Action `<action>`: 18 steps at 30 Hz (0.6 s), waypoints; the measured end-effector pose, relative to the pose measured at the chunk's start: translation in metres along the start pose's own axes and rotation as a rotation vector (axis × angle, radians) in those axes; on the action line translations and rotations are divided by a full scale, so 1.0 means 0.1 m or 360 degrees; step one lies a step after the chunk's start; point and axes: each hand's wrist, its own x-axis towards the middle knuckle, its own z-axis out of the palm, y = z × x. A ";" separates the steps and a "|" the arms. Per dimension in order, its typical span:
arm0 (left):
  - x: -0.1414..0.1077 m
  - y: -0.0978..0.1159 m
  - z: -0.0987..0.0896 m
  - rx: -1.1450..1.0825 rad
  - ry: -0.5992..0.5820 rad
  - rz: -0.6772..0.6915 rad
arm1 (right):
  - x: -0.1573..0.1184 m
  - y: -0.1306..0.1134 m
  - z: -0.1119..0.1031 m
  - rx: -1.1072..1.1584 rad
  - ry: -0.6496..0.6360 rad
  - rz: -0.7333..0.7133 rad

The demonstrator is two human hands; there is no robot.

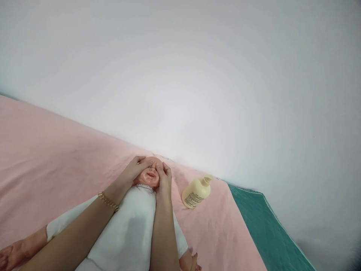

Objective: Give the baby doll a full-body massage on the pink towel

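Note:
A baby doll [132,222] in a white long-sleeved suit lies on its back on a pink sheet [70,150], its head [150,177] away from me. My left hand [138,168] cups one side of that head, with the thumb laid across the brow by the eye. On the other side my right hand [164,176] does the same, its thumb pressed near the other eye and its fingers bent around the head. Both forearms pass over the doll's body. A gold chain bracelet [108,201] circles my left wrist.
A pale yellow pump bottle [196,192] with printed text stands on the sheet, right of the doll's head. Beyond the sheet's right edge shows a green surface [270,229]. A plain white wall [197,75] rises directly behind the doll's head.

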 end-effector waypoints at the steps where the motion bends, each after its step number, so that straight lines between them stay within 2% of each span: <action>1: 0.02 -0.01 -0.01 0.0044 0.0008 -0.0003 | 0.00 0.00 0.00 -0.0006 0.0009 0.0006; 8: 0.11 -0.10 -0.01 0.0096 0.0009 0.0015 | 0.10 0.08 -0.02 0.0043 0.0054 0.0044; 13: 0.15 -0.15 0.01 -0.0120 -0.0068 0.0002 | 0.18 0.13 -0.05 0.0090 0.0062 0.0024; 18: 0.17 -0.15 0.02 -0.0226 -0.0020 -0.0027 | 0.23 0.16 -0.06 0.0193 0.0089 0.0091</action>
